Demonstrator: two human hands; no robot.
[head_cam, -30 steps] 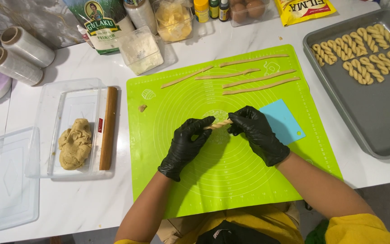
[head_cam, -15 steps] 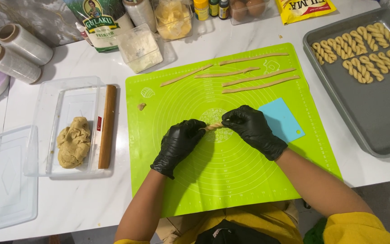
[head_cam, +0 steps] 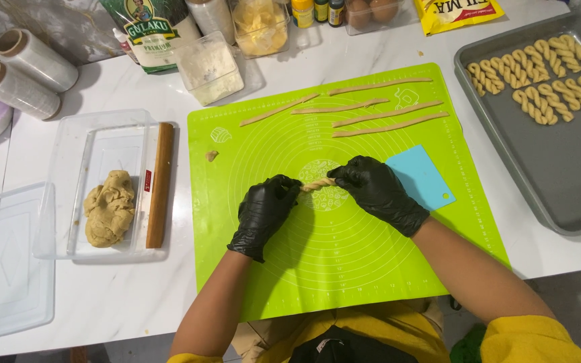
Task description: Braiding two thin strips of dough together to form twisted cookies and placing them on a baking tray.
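Both hands in black gloves work at the middle of the green silicone mat [head_cam: 371,269] on the white table [head_cam: 102,296]. Left hand [head_cam: 263,212] pinches the left end of a short twisted dough rope [head_cam: 317,183], right hand [head_cam: 378,191] pinches its right end; each grip is closed on the dough. Versus 1 s ago the hands have drawn slightly apart and the rope now shows more clearly between them, with visible spiral turns, so the twisting looks well along, likely near finished. Rope sits at mat centre, held at or just above the printed circles; cannot tell if it touches the mat. At 12 o'clock of the hands lie 4 flat dough strips [head_cam: 378,111], untwisted. At 3 o'clock, just beside the right hand, a light blue scraper [head_cam: 419,178]. At 2 o'clock, well apart, a grey baking tray [head_cam: 559,175] with finished twists [head_cam: 539,74] in its far part. At 9 o'clock a clear container [head_cam: 136,134] holds a dough lump [head_cam: 109,208], and a wooden rolling pin [head_cam: 161,185] lies along its right edge.
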